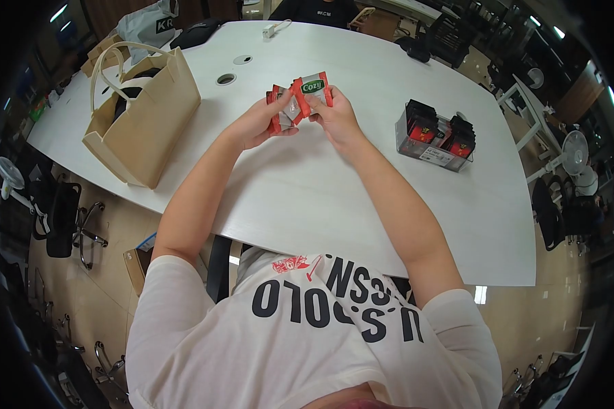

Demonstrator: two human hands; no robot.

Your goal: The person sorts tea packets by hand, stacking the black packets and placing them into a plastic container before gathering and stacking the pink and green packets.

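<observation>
Above the far half of the white table [300,184], my two hands are close together. My left hand [256,124] is closed on several small red and silver packets [286,112], partly covered by its fingers. A red-edged packet with a green "Cozy" label [312,86] is pinched in my right hand [337,119], touching or overlapping the others. To the right stands a clear plastic box [430,151] with two rows of black and red sachets [423,126] upright in it.
A cream tote bag [143,129] with dark things inside stands at the table's left. Behind it are a grey bag [147,31] and a black pouch [196,33]. A white plug adapter [273,30] lies at the far edge, where a person in black [317,12] sits.
</observation>
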